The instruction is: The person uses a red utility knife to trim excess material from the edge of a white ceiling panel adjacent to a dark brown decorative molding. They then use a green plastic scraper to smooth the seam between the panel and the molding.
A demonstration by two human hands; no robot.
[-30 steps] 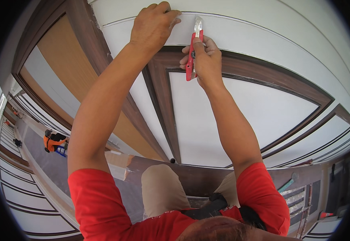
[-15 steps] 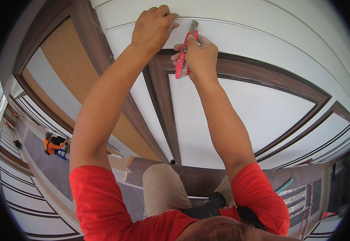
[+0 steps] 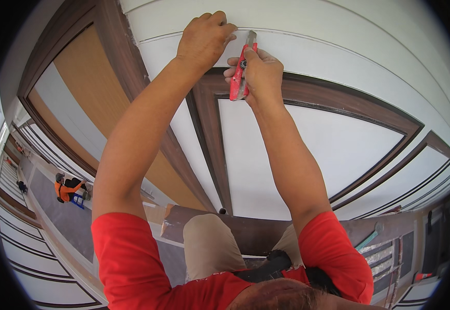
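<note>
Behind the red cutter (image 3: 237, 82), brown trim (image 3: 338, 98) borders a white panel (image 3: 302, 155).

Tilted red utility knife (image 3: 240, 70) (blade (image 3: 251, 39) upward)

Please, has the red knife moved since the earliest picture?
Yes, slightly to the left: the red knife, held in the right hand, has its lower end nearer the upright of the dark wooden frame.

Red cutter (image 3: 236, 84) nearer left grip (image 3: 205, 40)
</note>
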